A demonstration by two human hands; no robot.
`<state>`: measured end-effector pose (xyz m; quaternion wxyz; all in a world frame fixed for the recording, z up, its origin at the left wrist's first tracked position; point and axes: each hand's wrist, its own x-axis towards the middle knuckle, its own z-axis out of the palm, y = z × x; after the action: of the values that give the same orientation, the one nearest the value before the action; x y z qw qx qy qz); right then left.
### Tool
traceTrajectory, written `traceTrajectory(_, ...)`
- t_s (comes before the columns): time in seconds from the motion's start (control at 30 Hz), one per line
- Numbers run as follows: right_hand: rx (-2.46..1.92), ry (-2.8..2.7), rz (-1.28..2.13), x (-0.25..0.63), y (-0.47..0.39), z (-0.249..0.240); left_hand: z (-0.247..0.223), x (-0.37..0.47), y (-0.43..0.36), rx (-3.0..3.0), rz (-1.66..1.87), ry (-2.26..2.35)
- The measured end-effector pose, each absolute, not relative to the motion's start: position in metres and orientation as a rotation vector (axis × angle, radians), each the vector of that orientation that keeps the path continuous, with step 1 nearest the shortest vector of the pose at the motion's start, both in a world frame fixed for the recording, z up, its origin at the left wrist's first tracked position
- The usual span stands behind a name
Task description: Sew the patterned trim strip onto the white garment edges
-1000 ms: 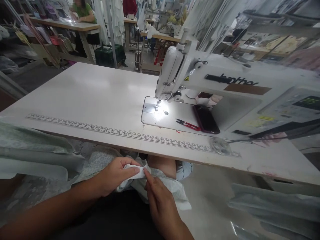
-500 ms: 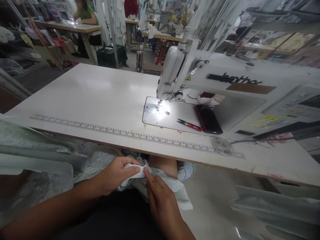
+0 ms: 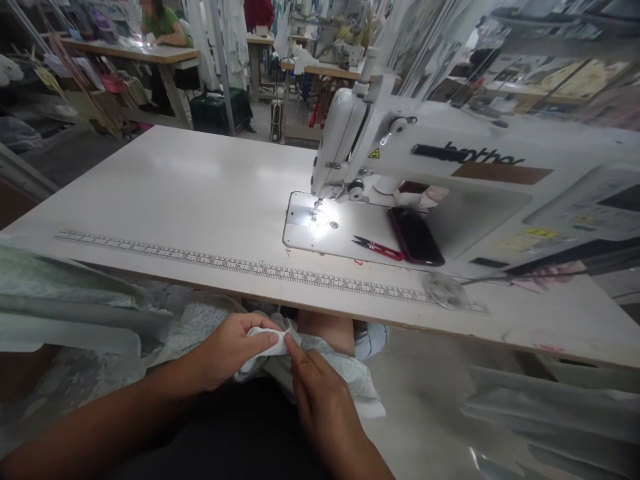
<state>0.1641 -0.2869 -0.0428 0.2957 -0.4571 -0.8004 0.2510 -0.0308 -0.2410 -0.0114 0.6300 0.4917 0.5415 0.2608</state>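
Pinching a small folded white fabric piece [image 3: 265, 345] in the lap, below the near edge of the white sewing surface [image 3: 200, 193]. Left hand [image 3: 227, 350] clenching around that piece, thumb pressing on top, fingers [image 3: 260, 327] curling over it. Right hand [image 3: 320, 400] reaching in from the near right, forefinger tip touching the piece's right end, remaining fingers lying loosely on the pale green patterned cloth [image 3: 345, 377] spreading under both hands; impossible telling whether gripping or merely pressing. Cloth trailing off to the left in a larger pale green heap [image 3: 65, 300].

Judging progress: still preparing by hand, folding or aligning the piece; nothing lying under the needle yet, so stitching apparently remaining.

Farther out, running along the surface's near edge, a long printed measuring tape strip [image 3: 250, 268]. Beyond it, standing at the far right, a white industrial sewing machine [image 3: 425, 160], lamp shining on the needle plate [image 3: 313, 219]. Lying on the machine bed, red-handled thread snips [image 3: 377, 248] just beside a dark red phone [image 3: 415, 237]. Sitting at a far-left bench, a person in green [image 3: 163, 23].
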Motion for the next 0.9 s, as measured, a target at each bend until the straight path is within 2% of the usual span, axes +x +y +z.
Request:
traceTrajectory(0.33, -1.238, -2.143, 0.741, 0.1641, -0.2873, -0.0399, -0.0085, -0.0287, -0.2417, 1.066, 0.595, 1.243)
traceTrajectory(0.9, -1.244, -2.112, 0.678, 0.1610, -0.2892, -0.0464, -0.0114, -0.0280, -0.2448, 1.170, 0.592, 1.280)
